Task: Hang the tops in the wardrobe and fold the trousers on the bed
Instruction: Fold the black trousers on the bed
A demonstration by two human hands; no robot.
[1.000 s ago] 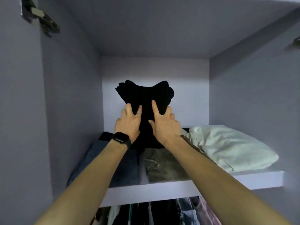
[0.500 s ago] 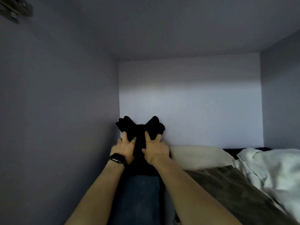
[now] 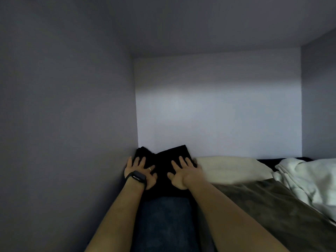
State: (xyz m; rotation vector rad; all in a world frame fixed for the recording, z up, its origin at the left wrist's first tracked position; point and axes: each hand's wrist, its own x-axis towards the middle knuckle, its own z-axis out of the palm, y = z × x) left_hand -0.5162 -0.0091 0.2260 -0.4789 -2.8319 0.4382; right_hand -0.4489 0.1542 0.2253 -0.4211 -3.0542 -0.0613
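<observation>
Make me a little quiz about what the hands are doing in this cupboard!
1. True or false: the left hand and the right hand both lie flat, fingers straight, on the black folded garment.
2. What lies just to the right of that garment? A) cream fabric B) a red shoe C) a book
3. Fill in: the left wrist wears a black ____.

Key: 1 true. 2 A. 3 watch: the black watch.
</observation>
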